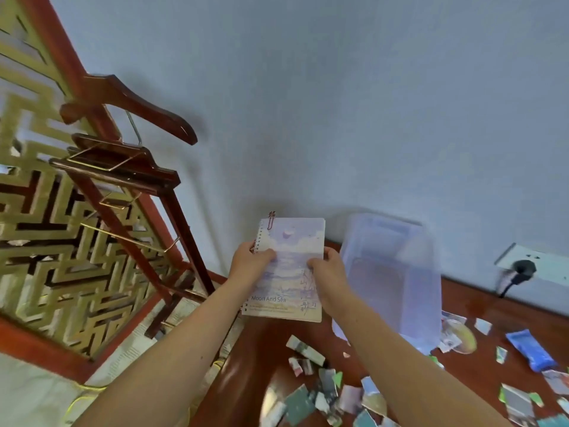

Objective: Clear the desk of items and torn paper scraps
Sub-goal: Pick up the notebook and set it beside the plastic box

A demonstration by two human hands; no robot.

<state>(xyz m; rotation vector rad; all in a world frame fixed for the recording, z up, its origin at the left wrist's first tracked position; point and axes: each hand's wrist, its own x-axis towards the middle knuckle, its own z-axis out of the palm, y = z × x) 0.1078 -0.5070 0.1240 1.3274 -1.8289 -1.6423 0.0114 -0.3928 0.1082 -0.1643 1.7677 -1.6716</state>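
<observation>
Notebook (289,282) cover: pastel lilac and white, printed with a pale moon, clouds and rippled sea; title "Moon And Sea" in muted blue.
Clip (271,221) on its top edge: reddish pink.
Counter (255,359): glossy red-brown wood.
Bin (397,272): translucent, faint blue-violet tint.
Scraps (300,403): mixed prints in teal, grey, white, pink and green.
Packet (531,349): blue.
Wall (338,103): plain pale grey-blue.
Screen (61,241): gold geometric lattice in a red frame.
Stand (123,171): dark red-brown wood, brass-coloured rails.
Socket (551,272): white. Plug (523,268): black.
</observation>
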